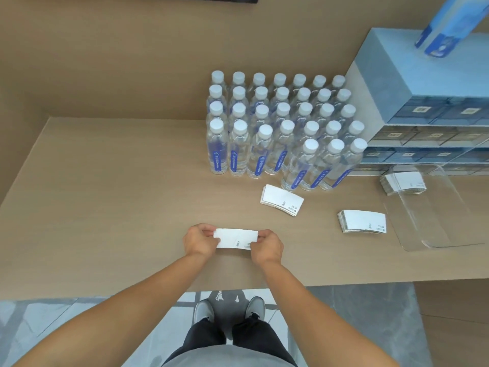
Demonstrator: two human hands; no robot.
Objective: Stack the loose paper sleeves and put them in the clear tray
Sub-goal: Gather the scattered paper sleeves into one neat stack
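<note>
A white stack of paper sleeves (235, 239) is held between both hands near the table's front edge. My left hand (199, 241) pinches its left end and my right hand (267, 247) pinches its right end. Two more sleeve stacks lie on the table: one stack (281, 200) just in front of the bottles and another stack (362, 221) to the right of it. The clear tray (434, 229) sits at the right side of the table. A sleeve stack (403, 182) lies in the tray's far end.
Several rows of capped water bottles (280, 128) stand behind the sleeves. A blue block of small drawers (423, 123) stands at the back right, touching the tray's far end. The wooden table (105, 194) spreads to the left; its front edge is close to my forearms.
</note>
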